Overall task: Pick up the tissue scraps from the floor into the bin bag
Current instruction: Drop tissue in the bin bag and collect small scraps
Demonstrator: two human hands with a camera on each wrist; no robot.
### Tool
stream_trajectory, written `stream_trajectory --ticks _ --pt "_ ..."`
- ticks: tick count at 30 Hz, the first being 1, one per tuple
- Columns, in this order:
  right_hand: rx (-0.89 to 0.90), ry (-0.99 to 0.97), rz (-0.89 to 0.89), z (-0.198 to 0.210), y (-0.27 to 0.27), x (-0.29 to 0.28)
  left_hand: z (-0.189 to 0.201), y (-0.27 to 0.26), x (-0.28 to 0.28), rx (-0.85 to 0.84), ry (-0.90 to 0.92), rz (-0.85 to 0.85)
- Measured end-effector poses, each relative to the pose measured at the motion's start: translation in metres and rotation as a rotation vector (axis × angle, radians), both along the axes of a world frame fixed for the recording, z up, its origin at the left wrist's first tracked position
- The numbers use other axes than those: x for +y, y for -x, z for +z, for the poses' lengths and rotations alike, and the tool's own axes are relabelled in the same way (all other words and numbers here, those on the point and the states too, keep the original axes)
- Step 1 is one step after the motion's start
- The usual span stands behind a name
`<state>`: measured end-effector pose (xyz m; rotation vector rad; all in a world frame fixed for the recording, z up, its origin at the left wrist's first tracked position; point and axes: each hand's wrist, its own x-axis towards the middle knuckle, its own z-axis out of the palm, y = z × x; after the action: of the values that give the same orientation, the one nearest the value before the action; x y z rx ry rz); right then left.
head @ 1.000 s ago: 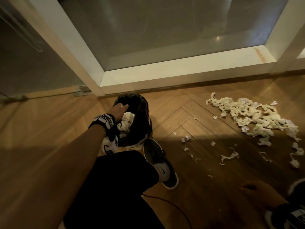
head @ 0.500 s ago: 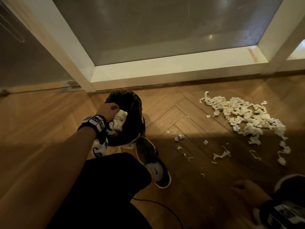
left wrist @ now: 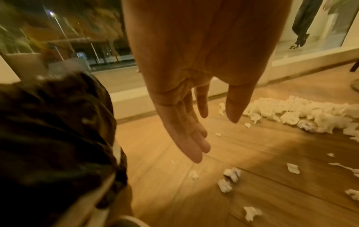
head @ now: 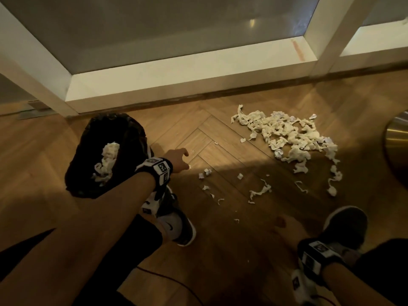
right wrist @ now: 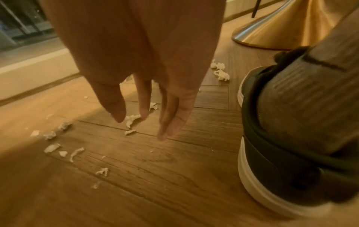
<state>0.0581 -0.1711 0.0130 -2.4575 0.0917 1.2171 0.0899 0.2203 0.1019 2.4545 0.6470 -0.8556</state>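
Tissue scraps (head: 287, 138) lie mostly in one big heap on the wooden floor (head: 220, 239) near the window ledge (head: 176, 85), well to the right of the bin bag (head: 88, 155). A thin trail of strays sits nearer the person: I count about a dozen small bits, though the tiniest are hard to tell apart. One wad of tissue (head: 108, 160) already shows inside the bag's mouth.

There is one bin bag, black and crumpled, propped against the left shoe (head: 183, 226). The left hand (head: 176, 160) hangs just right of it above the floor, fingers (left wrist: 186, 138) loose and nearly straight, holding nothing. The right hand (right wrist: 147, 76) hangs low by the right shoe (right wrist: 281, 138), fingers slack and empty too, with scraps just beyond the fingertips.

What could go wrong, I'd say: the bits are light and torn fine, so a quick sweep of the hand may scatter them wider or tear the longer strips (head: 260, 192) into more pieces. The bag looks soft and self-standing only by luck; a knock from the forearm or a shift of the foot could slump its mouth shut or tip the wad back out. The dim patch near the feet may also hide small flecks.
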Motion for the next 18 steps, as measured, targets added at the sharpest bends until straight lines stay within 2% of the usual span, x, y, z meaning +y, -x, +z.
stream_trajectory --ticks 4,8,11,13,14,18 --pt "-0.069 0.02 0.04 -0.013 -0.018 0.003 -0.06 -0.012 -0.022 -0.052 0.043 0.221" --pt "-0.102 0.023 0.074 -0.032 -0.034 0.01 -0.11 -0.018 -0.037 -0.032 0.039 0.313" --pt "-0.117 0.05 0.099 -0.039 -0.048 0.018 -0.142 -0.029 -0.037 0.031 0.132 0.549" --pt "-0.131 0.047 0.097 -0.041 -0.056 0.025 -0.171 -0.037 -0.039 0.049 0.091 0.584" --pt "-0.139 0.04 0.092 -0.044 -0.06 0.028 -0.17 -0.04 -0.045 0.056 0.062 0.577" --pt "-0.117 0.058 0.001 -0.062 -0.08 0.04 -0.158 -0.052 -0.071 0.022 -0.075 0.369"
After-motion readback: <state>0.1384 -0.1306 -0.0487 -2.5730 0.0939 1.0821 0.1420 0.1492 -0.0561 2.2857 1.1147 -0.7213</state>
